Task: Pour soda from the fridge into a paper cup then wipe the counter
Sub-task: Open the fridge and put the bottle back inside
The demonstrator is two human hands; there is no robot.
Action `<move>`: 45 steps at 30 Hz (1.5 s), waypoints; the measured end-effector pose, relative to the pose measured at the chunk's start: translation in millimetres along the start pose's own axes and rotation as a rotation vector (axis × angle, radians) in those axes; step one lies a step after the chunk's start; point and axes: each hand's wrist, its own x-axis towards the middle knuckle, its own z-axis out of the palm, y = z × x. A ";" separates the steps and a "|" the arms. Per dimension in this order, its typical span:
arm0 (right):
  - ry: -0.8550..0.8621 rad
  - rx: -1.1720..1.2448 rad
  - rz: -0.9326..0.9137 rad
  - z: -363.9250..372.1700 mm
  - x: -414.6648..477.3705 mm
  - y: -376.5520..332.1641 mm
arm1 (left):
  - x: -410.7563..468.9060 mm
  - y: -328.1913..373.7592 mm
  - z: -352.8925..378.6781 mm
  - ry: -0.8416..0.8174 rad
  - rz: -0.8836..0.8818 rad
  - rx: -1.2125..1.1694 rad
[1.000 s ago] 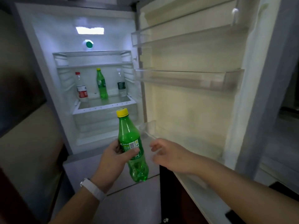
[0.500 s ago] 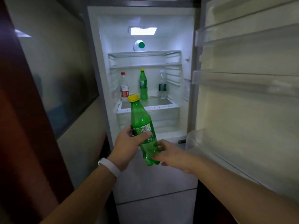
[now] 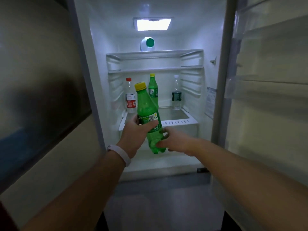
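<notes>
A green soda bottle (image 3: 147,112) with a yellow cap is held slightly tilted in front of the open fridge (image 3: 206,39). My left hand (image 3: 135,135) wraps around its label at mid-height. My right hand (image 3: 173,140) grips the bottle's lower part from the right, fingers curled on it. Both arms reach forward from the bottom of the head view. No paper cup or counter is in sight.
On the fridge shelf (image 3: 176,121) stand a clear bottle with a red cap (image 3: 130,97), a second green bottle (image 3: 153,85) and a clear bottle with a dark label (image 3: 176,95). The open fridge door (image 3: 270,97) with empty racks is on the right. A wall with a dark panel (image 3: 41,90) is on the left.
The view has swung to face the fridge interior and come closer. My right hand, apart from the bottle a second ago, now grips its lower part. My left hand has kept its hold.
</notes>
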 end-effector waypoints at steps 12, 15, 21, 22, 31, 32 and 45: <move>-0.035 0.019 -0.120 -33.5 133.5 -1.9 | 107.3 -26.3 10.7 0.068 0.158 0.153; -0.011 0.030 -0.118 -33.7 159.6 -3.0 | 132.5 -33.1 4.9 0.075 0.153 0.186; -0.009 0.049 -0.156 -29.9 210.3 -3.8 | 171.9 -54.1 -3.4 0.112 0.142 0.227; -0.004 0.043 -0.165 -28.8 217.6 -2.9 | 177.6 -58.3 -5.0 0.119 0.138 0.232; 0.051 0.014 -0.165 -29.3 285.6 -2.5 | 237.8 -87.4 1.4 0.163 0.072 0.213; 0.049 0.023 -0.165 -29.9 293.3 -0.1 | 244.1 -90.7 2.8 0.159 0.069 0.210; -0.051 0.077 -0.091 -35.2 333.4 16.7 | 301.5 -123.5 6.8 0.154 -0.007 0.201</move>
